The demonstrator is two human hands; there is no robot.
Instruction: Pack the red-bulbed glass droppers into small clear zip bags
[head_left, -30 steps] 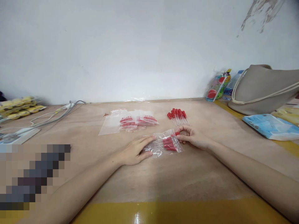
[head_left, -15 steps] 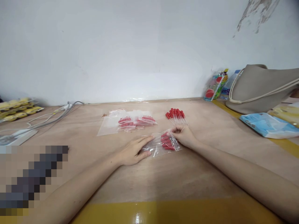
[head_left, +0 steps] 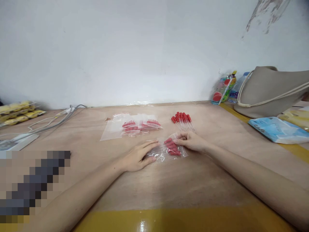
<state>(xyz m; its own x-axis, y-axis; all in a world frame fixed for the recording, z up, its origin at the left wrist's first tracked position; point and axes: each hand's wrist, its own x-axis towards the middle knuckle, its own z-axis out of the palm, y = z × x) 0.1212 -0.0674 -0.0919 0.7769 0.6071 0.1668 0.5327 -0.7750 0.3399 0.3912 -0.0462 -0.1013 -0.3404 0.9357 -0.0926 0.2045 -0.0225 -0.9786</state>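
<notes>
A clear zip bag (head_left: 160, 157) lies flat on the wooden table, holding several droppers with red bulbs (head_left: 172, 146); their bulbs point right. My left hand (head_left: 137, 157) rests over the bag's left end, thumb and fingers stretched apart. At the bag's right end, my right hand (head_left: 190, 141) pinches its upper edge between thumb and fingers. Just beyond the right hand, a fan of loose droppers (head_left: 182, 117) has red bulbs facing the wall and clear stems toward me. Filled bags (head_left: 142, 125) with red bulbs lie to the left, overlapping flat clear bags (head_left: 111, 130).
Grey cables (head_left: 53, 123) and a white power strip (head_left: 24, 141) sit at left, near yellow packs (head_left: 21, 112). On the right are bottles (head_left: 223, 90), a grey bag (head_left: 270, 93) and a blue-white packet (head_left: 277, 130). Yellow tape (head_left: 154, 220) lines the front edge.
My right hand has shifted slightly along the bag's right end, with its thumb lower and plainer in view. The red bulbs inside lie slightly further left. My left hand stays put.
</notes>
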